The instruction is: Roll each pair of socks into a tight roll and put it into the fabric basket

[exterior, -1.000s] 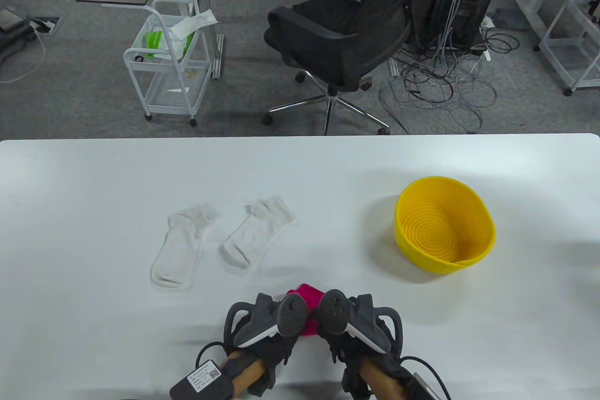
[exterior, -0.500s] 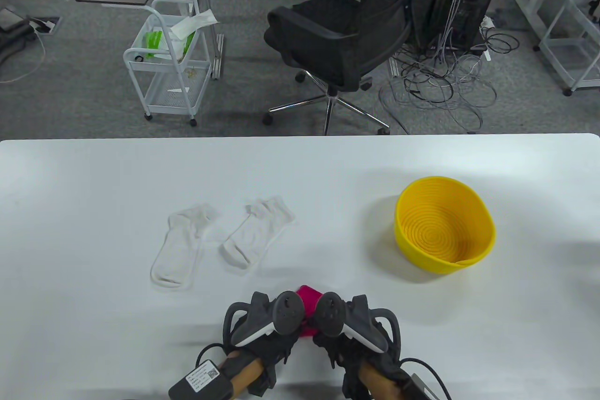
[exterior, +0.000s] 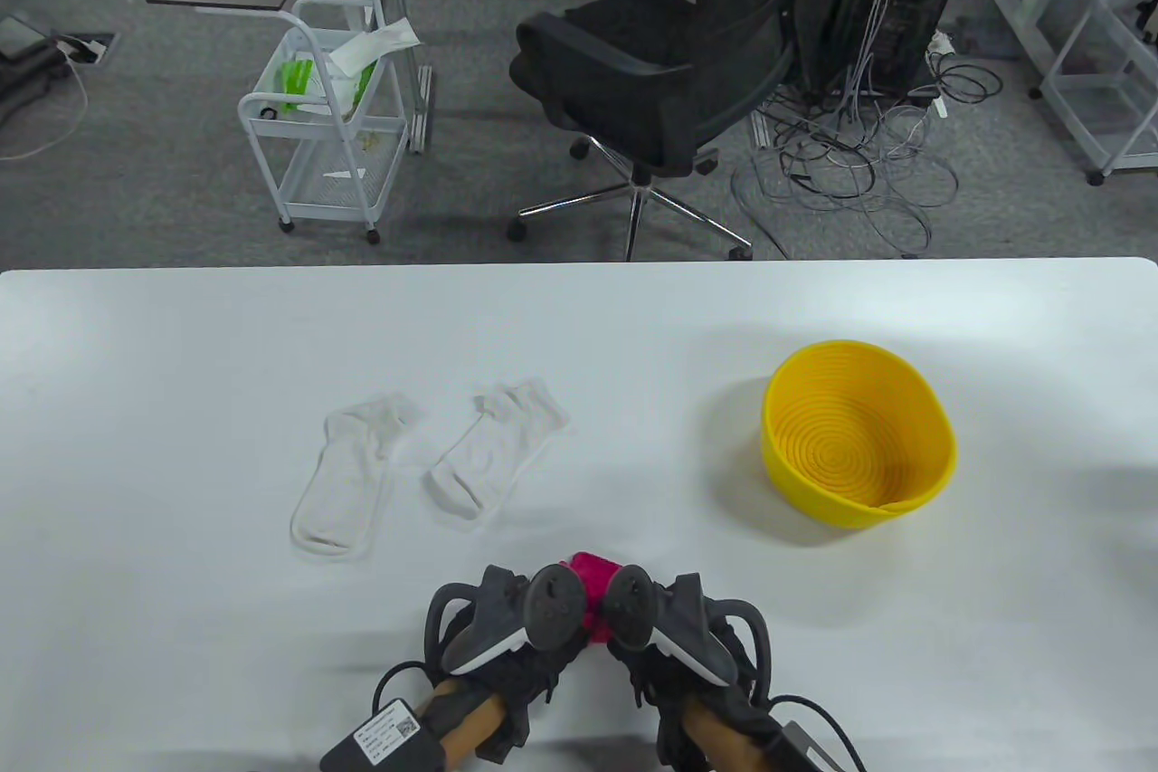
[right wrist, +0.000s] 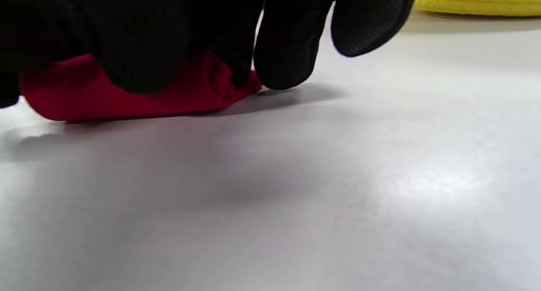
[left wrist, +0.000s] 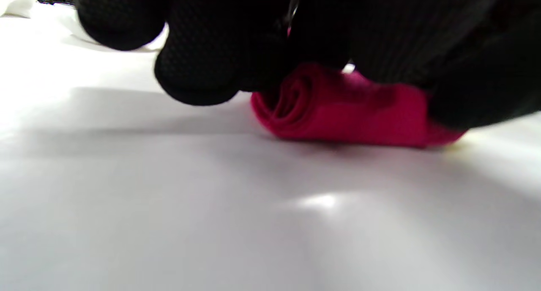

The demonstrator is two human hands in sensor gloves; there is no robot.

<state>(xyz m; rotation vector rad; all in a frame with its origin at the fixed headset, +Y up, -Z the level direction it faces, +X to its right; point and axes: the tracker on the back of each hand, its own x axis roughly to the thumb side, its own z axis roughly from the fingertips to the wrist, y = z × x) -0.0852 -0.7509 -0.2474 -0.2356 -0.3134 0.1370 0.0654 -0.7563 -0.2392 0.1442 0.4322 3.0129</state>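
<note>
I have both hands curled on the pink sock roll (exterior: 593, 577), its long axis left-right at lower centre; yellow basket (exterior: 858, 446) lies upper right, nearer my right hand (exterior: 674, 636) than my left hand (exterior: 507, 632).

Soft magenta knit sock roll (left wrist: 338, 109) with a spiralled end, thin white cloth socks (exterior: 344, 473) slightly rumpled, yellow coiled-rope basket (exterior: 858, 446) with ridged matt weave, smooth white table (exterior: 181, 374) with a faint sheen, textured black fabric gloves (left wrist: 198, 62).
</note>
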